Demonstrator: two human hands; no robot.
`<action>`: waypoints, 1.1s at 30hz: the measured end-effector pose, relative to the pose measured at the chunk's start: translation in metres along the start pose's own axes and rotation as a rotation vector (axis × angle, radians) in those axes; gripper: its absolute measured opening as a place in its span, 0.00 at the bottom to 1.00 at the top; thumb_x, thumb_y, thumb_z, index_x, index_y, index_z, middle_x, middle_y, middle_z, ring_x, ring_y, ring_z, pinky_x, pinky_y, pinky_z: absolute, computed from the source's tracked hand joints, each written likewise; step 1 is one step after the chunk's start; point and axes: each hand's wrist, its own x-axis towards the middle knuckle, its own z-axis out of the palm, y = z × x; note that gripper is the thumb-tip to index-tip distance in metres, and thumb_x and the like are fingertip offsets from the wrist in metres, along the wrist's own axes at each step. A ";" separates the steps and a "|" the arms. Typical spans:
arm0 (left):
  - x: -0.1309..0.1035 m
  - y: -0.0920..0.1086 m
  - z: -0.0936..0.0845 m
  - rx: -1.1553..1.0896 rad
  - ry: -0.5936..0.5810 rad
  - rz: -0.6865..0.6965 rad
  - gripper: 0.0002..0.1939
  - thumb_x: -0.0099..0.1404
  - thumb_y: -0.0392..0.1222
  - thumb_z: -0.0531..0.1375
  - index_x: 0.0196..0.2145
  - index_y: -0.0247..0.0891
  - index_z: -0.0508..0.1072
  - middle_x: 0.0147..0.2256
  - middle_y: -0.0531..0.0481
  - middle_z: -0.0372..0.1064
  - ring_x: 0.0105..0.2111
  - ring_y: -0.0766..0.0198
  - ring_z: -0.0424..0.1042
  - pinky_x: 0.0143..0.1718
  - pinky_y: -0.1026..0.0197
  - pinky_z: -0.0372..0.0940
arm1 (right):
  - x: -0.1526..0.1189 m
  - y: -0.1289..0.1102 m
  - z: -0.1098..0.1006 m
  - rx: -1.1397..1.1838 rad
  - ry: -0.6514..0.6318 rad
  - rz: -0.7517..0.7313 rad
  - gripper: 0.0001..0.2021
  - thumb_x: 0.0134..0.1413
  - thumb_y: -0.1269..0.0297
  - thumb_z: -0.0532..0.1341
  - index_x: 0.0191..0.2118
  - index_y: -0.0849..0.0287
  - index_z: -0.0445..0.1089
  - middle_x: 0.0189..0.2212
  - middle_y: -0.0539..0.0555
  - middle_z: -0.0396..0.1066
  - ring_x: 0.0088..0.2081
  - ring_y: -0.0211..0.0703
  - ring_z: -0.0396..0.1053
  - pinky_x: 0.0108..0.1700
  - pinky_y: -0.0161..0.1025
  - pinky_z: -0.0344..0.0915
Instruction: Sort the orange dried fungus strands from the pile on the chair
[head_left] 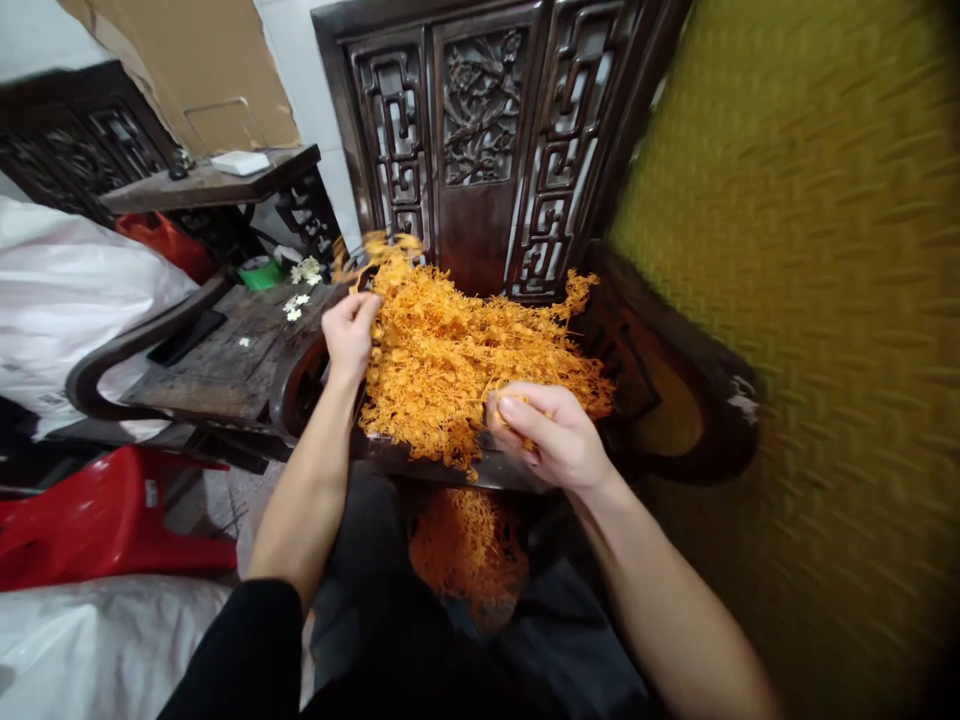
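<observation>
A large heap of orange, stringy artificial-looking sprigs (450,340) covers the seat of a dark carved wooden chair. At the heap's left edge, my left hand (351,330) pinches an orange sprig, whose blurred upper part (382,250) sticks up above the fingers. My right hand (551,430) is closed round some orange strands in front of the heap's right half. More orange strands (472,540) hang or lie below the seat edge, between my legs.
A dark wooden side table (217,370) at the left bears green tape (261,272) and small white flowers (306,270). Nearby are a red plastic stool (90,520) and white sacks (67,290). A yellow textured surface (810,250) rises on the right.
</observation>
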 end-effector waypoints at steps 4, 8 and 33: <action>-0.009 0.009 0.004 -0.020 -0.155 0.051 0.13 0.63 0.49 0.66 0.33 0.36 0.83 0.32 0.48 0.80 0.33 0.62 0.75 0.38 0.60 0.68 | -0.002 -0.001 -0.012 0.103 0.046 -0.006 0.11 0.63 0.58 0.64 0.39 0.62 0.77 0.20 0.47 0.65 0.15 0.29 0.57 0.16 0.29 0.44; -0.026 0.034 0.013 -0.056 -0.227 0.088 0.13 0.64 0.50 0.65 0.35 0.37 0.83 0.33 0.47 0.81 0.33 0.62 0.76 0.37 0.60 0.69 | 0.003 0.001 -0.018 0.185 0.079 0.050 0.11 0.61 0.60 0.66 0.44 0.61 0.79 0.25 0.52 0.71 0.19 0.36 0.71 0.13 0.28 0.40; -0.040 0.039 -0.003 0.223 -0.267 0.721 0.08 0.67 0.38 0.65 0.44 0.43 0.81 0.26 0.52 0.74 0.25 0.67 0.66 0.31 0.62 0.63 | 0.018 0.027 -0.002 0.120 0.221 0.113 0.22 0.56 0.44 0.67 0.33 0.63 0.77 0.17 0.44 0.54 0.16 0.28 0.50 0.18 0.32 0.40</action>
